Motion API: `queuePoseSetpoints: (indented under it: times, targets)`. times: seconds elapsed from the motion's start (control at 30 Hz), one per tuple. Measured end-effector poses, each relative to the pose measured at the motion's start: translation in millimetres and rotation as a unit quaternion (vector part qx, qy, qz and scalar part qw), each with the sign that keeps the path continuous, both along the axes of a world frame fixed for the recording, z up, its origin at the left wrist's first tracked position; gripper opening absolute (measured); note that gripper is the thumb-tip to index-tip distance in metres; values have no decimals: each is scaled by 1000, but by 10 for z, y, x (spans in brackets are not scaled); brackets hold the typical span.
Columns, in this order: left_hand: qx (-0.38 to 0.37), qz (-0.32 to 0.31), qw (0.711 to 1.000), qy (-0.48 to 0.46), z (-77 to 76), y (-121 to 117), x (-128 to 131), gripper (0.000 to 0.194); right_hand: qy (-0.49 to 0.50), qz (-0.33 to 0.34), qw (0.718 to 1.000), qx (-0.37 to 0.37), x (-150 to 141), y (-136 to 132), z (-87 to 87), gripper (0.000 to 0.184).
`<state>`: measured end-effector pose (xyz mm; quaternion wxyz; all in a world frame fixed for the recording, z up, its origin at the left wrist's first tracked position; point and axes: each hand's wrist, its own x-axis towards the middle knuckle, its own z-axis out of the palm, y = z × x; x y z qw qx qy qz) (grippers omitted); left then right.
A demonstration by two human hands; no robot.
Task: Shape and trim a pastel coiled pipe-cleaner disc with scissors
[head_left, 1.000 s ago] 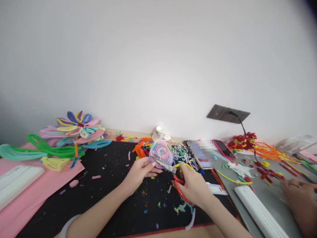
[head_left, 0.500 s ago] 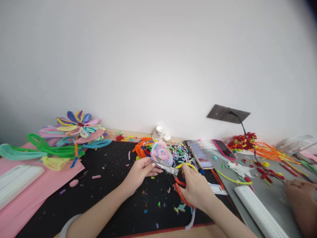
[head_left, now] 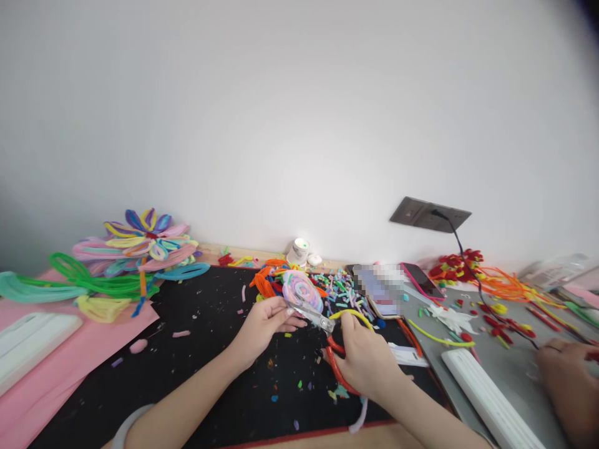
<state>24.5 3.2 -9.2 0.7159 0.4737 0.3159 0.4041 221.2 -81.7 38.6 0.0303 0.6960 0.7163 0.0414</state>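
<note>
A round pastel spiral of coiled pipe cleaners (head_left: 303, 290) is pinched at its lower left edge by my left hand (head_left: 271, 318). My right hand (head_left: 362, 349) grips a pair of scissors (head_left: 322, 322) with red handles. Their blades lie across the lower edge of the spiral, close to my left fingertips; whether they bite into it I cannot tell. A yellow pipe cleaner (head_left: 353, 313) arches by my right fingers. Behind the spiral lie orange pipe cleaners (head_left: 264, 282) and a heap of small cut pieces (head_left: 344, 290).
Pipe-cleaner flowers (head_left: 150, 240) stand at the left on pink paper (head_left: 93, 368). Phones (head_left: 381, 293) and a white paper cup (head_left: 298, 252) lie towards the wall. Another person's hand (head_left: 566, 374) is at the right, beyond a white strip-shaped case (head_left: 486, 393). Scraps dot the black mat (head_left: 210, 386).
The scissor blades have come closer together, and the spiral has turned and tipped slightly. My left hand stays nearly in place. The other person's hand has shifted a little to the right.
</note>
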Motion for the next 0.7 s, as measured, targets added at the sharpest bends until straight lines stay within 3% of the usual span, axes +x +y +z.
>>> queuePoseSetpoints:
  times: [0.23, 0.7]
  targets:
    - [3, 0, 1000, 2, -54, 0, -20, 34, -42, 1, 998, -42, -92, 7, 72, 20]
    - [-18, 4, 1000, -20, -32, 10, -15, 28, -72, -16, 995, -67, -207, 41, 190, 35]
